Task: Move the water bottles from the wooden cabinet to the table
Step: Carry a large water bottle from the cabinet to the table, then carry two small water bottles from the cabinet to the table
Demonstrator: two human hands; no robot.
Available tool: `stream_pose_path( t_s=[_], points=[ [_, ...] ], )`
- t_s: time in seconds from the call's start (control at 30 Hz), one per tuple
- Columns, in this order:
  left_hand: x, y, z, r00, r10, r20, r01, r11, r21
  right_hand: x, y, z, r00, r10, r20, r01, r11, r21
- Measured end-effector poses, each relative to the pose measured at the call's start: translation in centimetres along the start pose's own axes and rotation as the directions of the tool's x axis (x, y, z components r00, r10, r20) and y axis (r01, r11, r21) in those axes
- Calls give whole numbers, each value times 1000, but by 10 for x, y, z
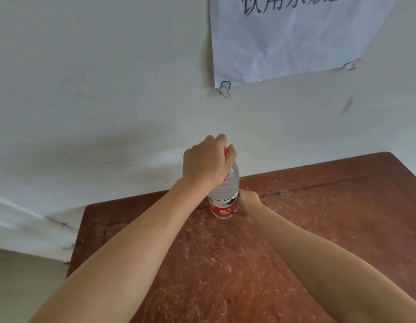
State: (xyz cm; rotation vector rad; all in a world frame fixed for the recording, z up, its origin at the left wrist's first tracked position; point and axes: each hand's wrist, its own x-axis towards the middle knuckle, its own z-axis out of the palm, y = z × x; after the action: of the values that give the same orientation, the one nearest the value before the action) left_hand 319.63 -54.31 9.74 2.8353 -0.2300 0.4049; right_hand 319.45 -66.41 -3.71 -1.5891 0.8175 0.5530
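Note:
A clear water bottle (225, 194) with a red label and a red cap stands upright on the scratched reddish-brown wooden table (307, 229), near its far edge by the wall. My left hand (206, 163) is closed over the bottle's cap and neck from above. My right hand (247, 201) grips the lower part of the bottle from the right, at the label. The cap is mostly hidden under my fingers. No wooden cabinet is in view.
A white wall rises right behind the table. A paper sign (291, 36) with large characters hangs on it, held by taped corners. The table's left edge (77, 241) drops to a pale floor, with a white pipe or skirting (27, 220) along the wall.

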Motion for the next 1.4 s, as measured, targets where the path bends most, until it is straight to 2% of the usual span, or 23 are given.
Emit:
stream_pose_path(
  t_s=[0.13,0.23,0.3,0.4,0.47,0.57,0.67,0.73,0.9,1.0,1.13,1.17,1.2,1.3,1.4],
  points=[
    [-5,23,-2,998,13,62,-17,998,64,1,10,-16,994,-89,57,94,992,-85],
    [-3,23,-8,992,-34,122,19,992,122,-2,26,-34,981,-163,104,184,954,-238],
    [-5,22,-15,982,-44,183,10,983,184,-10,38,-53,964,-239,119,267,873,-408],
    [-9,26,-23,978,43,206,-113,935,338,-30,54,-86,929,-328,173,356,664,-658],
    [-13,39,-26,972,160,174,-216,900,379,-43,69,-111,924,-346,161,344,572,-745],
    [-28,70,-27,933,338,121,-359,889,284,-57,94,-144,924,-370,99,286,495,-820],
    [-55,103,-15,865,467,184,-495,855,152,-85,125,-173,920,-391,-16,190,482,-855],
    [-76,125,-2,804,529,272,-565,822,72,-107,155,-190,915,-390,-108,122,519,-846],
    [-140,184,24,582,636,506,-721,692,-42,-180,246,-228,893,-337,-296,-43,594,-804],
    [-196,240,34,386,734,560,-841,529,-113,-244,317,-259,846,-229,-481,-200,700,-686],
    [-283,310,27,168,801,575,-906,356,-230,-334,409,-287,733,-46,-678,-380,800,-465],
    [-343,348,19,31,838,544,-933,219,-285,-387,467,-287,665,53,-745,-449,826,-342],
    [-378,367,12,-30,843,537,-943,154,-294,-416,498,-283,627,99,-772,-478,832,-282],
    [-411,389,6,-85,847,525,-950,90,-299,-450,525,-281,570,170,-804,-488,857,-165],
    [-538,426,-18,-295,830,474,-926,-125,-357,-542,621,-248,460,332,-823,-554,832,26]
  ],
)
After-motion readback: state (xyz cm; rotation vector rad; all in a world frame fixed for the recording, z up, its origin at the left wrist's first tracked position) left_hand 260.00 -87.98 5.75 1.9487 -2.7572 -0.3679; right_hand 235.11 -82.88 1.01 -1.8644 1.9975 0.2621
